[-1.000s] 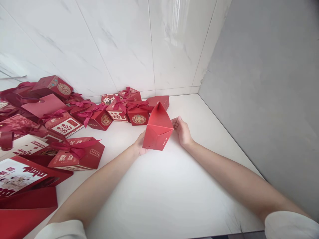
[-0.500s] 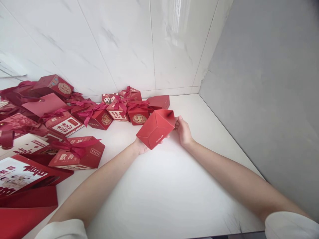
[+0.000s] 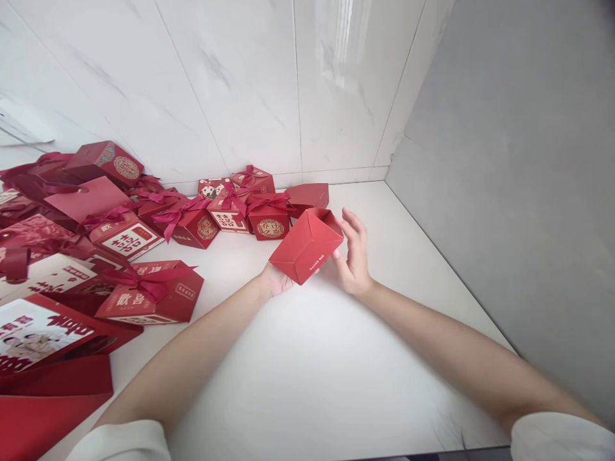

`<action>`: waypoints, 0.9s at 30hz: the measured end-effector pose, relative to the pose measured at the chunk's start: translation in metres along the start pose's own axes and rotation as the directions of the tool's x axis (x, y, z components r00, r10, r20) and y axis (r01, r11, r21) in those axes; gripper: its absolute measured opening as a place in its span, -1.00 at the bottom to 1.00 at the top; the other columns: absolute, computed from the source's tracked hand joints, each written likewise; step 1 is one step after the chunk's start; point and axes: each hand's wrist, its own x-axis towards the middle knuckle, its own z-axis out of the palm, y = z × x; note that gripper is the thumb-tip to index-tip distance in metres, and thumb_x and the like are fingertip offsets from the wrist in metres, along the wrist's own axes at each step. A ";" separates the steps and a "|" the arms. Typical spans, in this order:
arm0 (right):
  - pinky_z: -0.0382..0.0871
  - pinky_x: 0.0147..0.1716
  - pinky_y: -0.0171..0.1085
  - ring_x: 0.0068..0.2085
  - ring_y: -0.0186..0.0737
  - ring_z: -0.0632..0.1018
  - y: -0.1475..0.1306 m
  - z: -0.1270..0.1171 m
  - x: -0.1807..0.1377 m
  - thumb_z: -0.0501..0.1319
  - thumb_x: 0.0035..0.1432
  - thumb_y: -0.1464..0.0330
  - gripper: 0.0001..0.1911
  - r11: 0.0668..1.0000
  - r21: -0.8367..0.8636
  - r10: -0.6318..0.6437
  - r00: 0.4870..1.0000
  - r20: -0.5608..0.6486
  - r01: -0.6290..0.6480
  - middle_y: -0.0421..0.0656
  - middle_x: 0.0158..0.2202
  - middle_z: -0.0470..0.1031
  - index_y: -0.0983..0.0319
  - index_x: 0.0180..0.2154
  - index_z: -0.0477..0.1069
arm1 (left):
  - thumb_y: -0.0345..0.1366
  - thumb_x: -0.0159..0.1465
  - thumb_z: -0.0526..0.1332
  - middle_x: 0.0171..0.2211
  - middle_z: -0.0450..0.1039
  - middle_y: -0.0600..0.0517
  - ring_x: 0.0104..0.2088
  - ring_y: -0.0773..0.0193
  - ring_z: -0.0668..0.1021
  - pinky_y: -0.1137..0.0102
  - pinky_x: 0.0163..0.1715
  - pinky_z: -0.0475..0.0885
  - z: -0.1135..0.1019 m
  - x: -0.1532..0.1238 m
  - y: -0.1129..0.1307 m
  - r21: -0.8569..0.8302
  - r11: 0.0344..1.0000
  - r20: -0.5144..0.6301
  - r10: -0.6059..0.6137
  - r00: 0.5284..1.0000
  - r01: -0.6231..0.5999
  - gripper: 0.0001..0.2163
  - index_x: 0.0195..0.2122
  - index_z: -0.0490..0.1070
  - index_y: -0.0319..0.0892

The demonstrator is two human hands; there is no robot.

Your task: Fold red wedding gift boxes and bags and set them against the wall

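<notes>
A red paper gift box [image 3: 303, 246] lies tilted above the white table, its upper right end folded inward with a dark opening. My left hand [image 3: 278, 280] supports it from beneath at the lower left, and most of those fingers are hidden behind the box. At the box's right end, my right hand [image 3: 354, 253] has its fingers raised and spread, with thumb and fingertips close to or touching the edge. Small white print runs along the box's lower right side. Just behind it sits a plain red box [image 3: 310, 196].
Several red gift boxes with ribbons stand along the back, including one with a gold emblem [image 3: 270, 224]. More boxes crowd the left, among them a ribboned box [image 3: 156, 291] and an open red box [image 3: 57, 410]. A grey panel [image 3: 519, 179] borders the table [image 3: 312, 378] on the right.
The box has shifted slightly right and up in view. My right hand's fingers have opened and lifted around the box's right end. My left hand still holds it from below.
</notes>
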 end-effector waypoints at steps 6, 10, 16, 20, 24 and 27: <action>-0.05 0.40 0.32 0.48 0.18 0.06 -0.006 0.001 -0.003 0.04 0.41 0.13 -0.28 0.995 -0.065 -0.071 0.993 0.094 0.077 -0.16 0.51 -0.09 -0.14 0.47 -0.22 | -0.12 0.30 0.30 -0.06 0.63 0.01 -0.18 0.13 0.64 0.24 -0.25 0.58 -0.004 0.000 -0.004 -0.070 0.997 -0.008 0.006 1.000 -0.007 -0.73 0.00 0.54 -0.02; 0.03 0.40 0.24 0.48 0.10 0.06 0.002 0.000 -0.001 -0.08 0.45 0.12 -0.39 0.999 -0.012 -0.036 0.997 0.064 0.037 -0.20 0.50 -0.06 -0.14 0.46 -0.11 | -0.14 0.29 0.33 0.00 0.60 -0.02 -0.20 0.19 0.63 0.37 -0.36 0.53 -0.002 0.002 -0.003 -0.170 0.985 -0.019 -0.021 1.000 0.018 -0.68 0.05 0.54 -0.05; -0.14 0.38 0.41 0.47 0.18 0.08 0.003 0.002 -0.003 -0.12 0.45 0.07 -0.36 0.968 -0.175 -0.176 0.984 0.029 0.178 -0.14 0.51 -0.12 -0.13 0.47 -0.21 | -0.19 0.27 0.35 -0.07 0.61 -0.03 -0.20 0.20 0.63 0.36 -0.26 0.54 -0.005 0.005 -0.007 -0.227 0.974 -0.013 -0.024 1.000 0.020 -0.66 0.06 0.53 -0.10; 0.04 0.37 0.32 0.49 0.12 0.03 0.004 0.003 -0.003 -0.12 0.46 0.13 -0.35 0.979 -0.152 -0.129 0.991 0.046 0.134 -0.12 0.52 -0.15 -0.10 0.48 -0.26 | -0.17 0.26 0.36 -0.13 0.62 -0.03 -0.23 0.18 0.63 0.36 -0.33 0.53 -0.006 0.005 -0.008 -0.205 0.979 -0.027 -0.014 1.000 0.009 -0.67 0.04 0.54 -0.10; -0.02 0.37 0.35 0.50 0.16 0.00 0.006 0.003 -0.003 -0.13 0.45 0.14 -0.34 0.968 -0.175 -0.181 0.984 0.007 0.179 -0.17 0.53 -0.24 -0.13 0.48 -0.28 | -0.16 0.28 0.35 -0.09 0.62 -0.02 -0.22 0.18 0.63 0.34 -0.29 0.54 -0.004 0.005 -0.008 -0.202 0.979 0.004 0.038 0.999 -0.037 -0.68 0.04 0.55 -0.08; -0.16 0.37 0.41 0.48 0.18 0.06 0.005 0.003 -0.003 -0.08 0.43 0.18 -0.33 0.952 -0.219 -0.217 0.976 0.011 0.214 -0.17 0.52 -0.22 -0.16 0.47 -0.26 | -0.17 0.28 0.35 -0.02 0.60 -0.04 -0.14 0.15 0.63 0.31 -0.23 0.56 -0.003 0.004 -0.008 -0.171 0.980 0.060 0.111 0.992 -0.099 -0.67 0.06 0.54 -0.09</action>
